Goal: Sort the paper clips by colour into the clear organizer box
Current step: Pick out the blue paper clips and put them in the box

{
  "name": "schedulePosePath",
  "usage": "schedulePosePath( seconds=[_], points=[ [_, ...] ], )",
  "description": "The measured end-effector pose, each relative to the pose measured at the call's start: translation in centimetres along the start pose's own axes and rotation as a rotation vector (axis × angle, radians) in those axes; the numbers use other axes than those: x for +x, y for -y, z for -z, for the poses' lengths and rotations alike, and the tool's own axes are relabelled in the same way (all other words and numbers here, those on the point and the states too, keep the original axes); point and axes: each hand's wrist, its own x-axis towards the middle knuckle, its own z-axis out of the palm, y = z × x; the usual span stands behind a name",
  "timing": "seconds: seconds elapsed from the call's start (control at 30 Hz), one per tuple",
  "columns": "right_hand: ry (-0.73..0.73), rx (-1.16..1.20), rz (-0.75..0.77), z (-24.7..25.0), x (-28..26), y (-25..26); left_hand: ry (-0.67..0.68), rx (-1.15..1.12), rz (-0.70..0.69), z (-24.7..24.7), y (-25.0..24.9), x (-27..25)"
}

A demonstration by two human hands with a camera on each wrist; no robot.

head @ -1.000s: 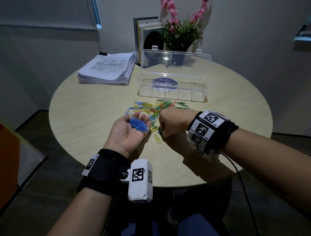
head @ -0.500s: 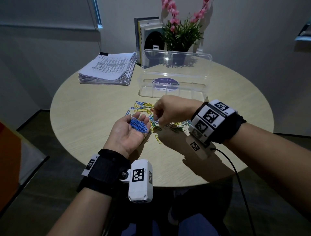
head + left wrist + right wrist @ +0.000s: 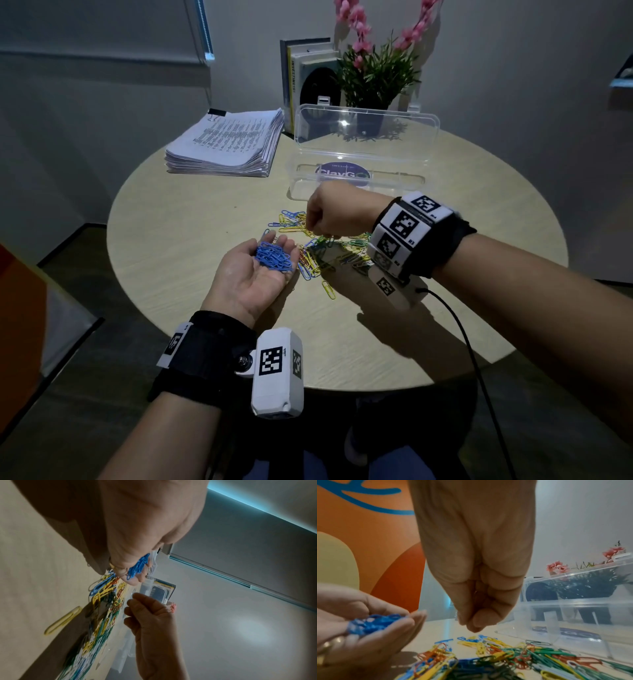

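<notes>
My left hand (image 3: 253, 277) lies palm up above the table's near side, its cupped fingers carrying a heap of blue paper clips (image 3: 274, 257) (image 3: 139, 566) (image 3: 373, 622). A mixed pile of blue, yellow, green, orange and white clips (image 3: 342, 253) (image 3: 488, 658) lies on the table in front of the clear organizer box (image 3: 404, 181) (image 3: 573, 608), whose lid stands open. My right hand (image 3: 329, 216) (image 3: 476, 615) hovers over the pile's far left part, fingers curled with thumb against fingertips. No clip shows between them.
One yellow clip (image 3: 329, 289) lies apart, nearer me. A stack of papers (image 3: 226, 144) sits at the back left of the round table (image 3: 171, 240). Books (image 3: 301, 75) and a flowering plant (image 3: 376, 75) stand behind the box. A cable (image 3: 472, 342) hangs from my right wrist.
My right hand has moved from beside the left palm, up and away over the pile toward the box. The left hand with the blue clips has stayed put.
</notes>
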Motion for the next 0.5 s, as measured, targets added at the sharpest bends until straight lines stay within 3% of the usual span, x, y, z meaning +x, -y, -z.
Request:
schedulePosePath(
  seconds=[0.5],
  points=[
    [0.189, -0.223, -0.027, -1.6, 3.4, -0.8, -0.02, -0.037, -0.049, 0.6, -2.7, 0.8]
  ],
)
